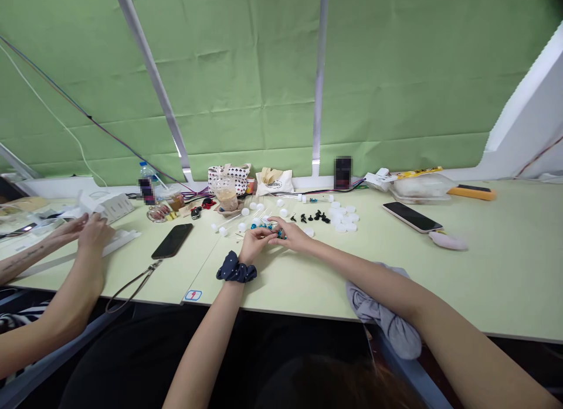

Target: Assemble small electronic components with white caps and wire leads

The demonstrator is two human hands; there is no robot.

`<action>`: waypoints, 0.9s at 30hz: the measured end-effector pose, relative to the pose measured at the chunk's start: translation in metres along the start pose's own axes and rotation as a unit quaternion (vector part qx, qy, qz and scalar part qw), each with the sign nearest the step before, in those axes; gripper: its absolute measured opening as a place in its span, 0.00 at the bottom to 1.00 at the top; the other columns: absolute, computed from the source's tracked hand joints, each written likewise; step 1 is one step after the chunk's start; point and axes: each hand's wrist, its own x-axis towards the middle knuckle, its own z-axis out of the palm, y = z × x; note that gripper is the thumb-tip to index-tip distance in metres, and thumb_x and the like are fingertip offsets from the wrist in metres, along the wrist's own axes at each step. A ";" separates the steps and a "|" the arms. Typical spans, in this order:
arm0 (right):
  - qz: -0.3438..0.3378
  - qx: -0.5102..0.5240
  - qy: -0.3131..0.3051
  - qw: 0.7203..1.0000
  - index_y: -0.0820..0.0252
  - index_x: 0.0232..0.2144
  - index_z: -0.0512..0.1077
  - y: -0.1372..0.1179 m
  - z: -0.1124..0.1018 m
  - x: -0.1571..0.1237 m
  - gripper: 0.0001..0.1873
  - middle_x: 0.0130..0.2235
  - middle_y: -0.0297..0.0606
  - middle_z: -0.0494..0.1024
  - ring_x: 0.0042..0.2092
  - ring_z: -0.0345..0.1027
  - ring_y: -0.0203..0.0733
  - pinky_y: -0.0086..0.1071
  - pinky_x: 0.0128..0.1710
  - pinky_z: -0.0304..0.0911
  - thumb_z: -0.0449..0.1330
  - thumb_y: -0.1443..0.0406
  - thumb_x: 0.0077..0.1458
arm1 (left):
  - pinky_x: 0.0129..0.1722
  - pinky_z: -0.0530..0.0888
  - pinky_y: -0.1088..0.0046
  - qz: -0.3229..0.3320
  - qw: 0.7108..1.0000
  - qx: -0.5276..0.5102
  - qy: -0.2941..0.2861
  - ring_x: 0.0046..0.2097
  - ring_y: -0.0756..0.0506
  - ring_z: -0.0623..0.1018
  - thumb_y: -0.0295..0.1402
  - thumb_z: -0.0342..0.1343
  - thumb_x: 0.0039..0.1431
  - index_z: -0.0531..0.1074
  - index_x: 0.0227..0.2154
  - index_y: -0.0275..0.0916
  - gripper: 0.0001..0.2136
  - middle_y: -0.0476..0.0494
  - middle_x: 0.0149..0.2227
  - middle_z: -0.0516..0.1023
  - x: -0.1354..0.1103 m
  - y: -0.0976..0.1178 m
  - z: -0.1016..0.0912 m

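My left hand [255,244], with a dark dotted scrunchie [236,268] at its wrist, meets my right hand [291,235] low over the table. The fingers of both hands are closed and their tips come together; what they pinch is too small to make out. Small shiny blue pieces [263,226] lie right behind the fingertips, and some blue shows at the fingers of my right hand. Black small parts [310,217] lie beyond my right hand, beside white round caps [344,218]. Clear thin tubes with white ends [229,222] are scattered behind my left hand.
Left of me lies a black phone [173,241] with a wrist strap; a co-worker's hands [91,230] handle white packaging there. At right are another phone [412,217] and a plastic container [420,187]. A drink cup [226,195] stands behind. Grey cloth [382,315] hangs at the front edge.
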 end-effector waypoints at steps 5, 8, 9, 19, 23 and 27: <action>-0.002 0.042 -0.018 0.999 0.51 0.57 0.57 0.007 0.001 0.001 0.34 0.32 0.32 0.72 0.29 0.66 0.36 0.30 0.34 0.61 0.59 0.69 0.48 | 0.35 0.69 0.70 0.002 0.999 0.049 0.000 0.32 0.45 0.74 0.42 0.63 0.45 0.78 0.26 0.36 0.13 0.42 0.29 0.78 0.001 0.003 0.005; 0.026 0.089 0.011 0.996 0.50 0.56 0.56 0.011 0.000 0.003 0.33 0.31 0.30 0.71 0.29 0.67 0.35 0.29 0.32 0.63 0.57 0.70 0.48 | 0.35 0.68 0.70 0.022 0.996 0.088 0.010 0.35 0.44 0.74 0.45 0.59 0.48 0.78 0.29 0.37 0.15 0.42 0.32 0.78 0.009 0.002 0.002; 0.046 0.114 0.028 0.992 0.50 0.56 0.55 0.013 -0.001 0.005 0.33 0.31 0.30 0.71 0.29 0.67 0.35 0.29 0.31 0.64 0.57 0.70 0.48 | 0.35 0.68 0.70 0.035 0.994 0.107 0.017 0.36 0.43 0.74 0.46 0.58 0.49 0.78 0.30 0.38 0.16 0.41 0.33 0.78 0.013 0.002 0.000; 0.259 0.365 0.217 0.867 0.50 0.49 0.56 0.035 -0.023 0.023 0.30 0.25 0.28 0.67 0.27 0.66 0.35 0.29 0.25 0.66 0.55 0.69 0.40 | 0.46 0.60 0.58 0.031 0.827 0.554 0.095 0.48 0.32 0.66 0.41 0.58 0.49 0.74 0.38 0.34 0.17 0.29 0.43 0.70 0.069 -0.014 -0.009; 0.298 0.412 0.245 0.825 0.52 0.41 0.60 0.037 -0.036 0.025 0.20 0.20 0.26 0.64 0.22 0.59 0.32 0.23 0.19 0.56 0.55 0.65 0.43 | 0.47 0.57 0.57 0.016 0.807 0.585 0.080 0.50 0.29 0.63 0.41 0.58 0.49 0.72 0.32 0.31 0.15 0.27 0.43 0.69 0.081 -0.015 0.002; 0.321 0.430 0.280 0.796 0.55 0.34 0.63 0.042 -0.046 0.027 0.17 0.15 0.22 0.53 0.18 0.51 0.30 0.23 0.17 0.52 0.56 0.52 0.47 | 0.48 0.55 0.54 -0.008 0.791 0.610 0.053 0.51 0.27 0.62 0.38 0.59 0.48 0.72 0.30 0.30 0.14 0.24 0.43 0.69 0.089 -0.012 0.009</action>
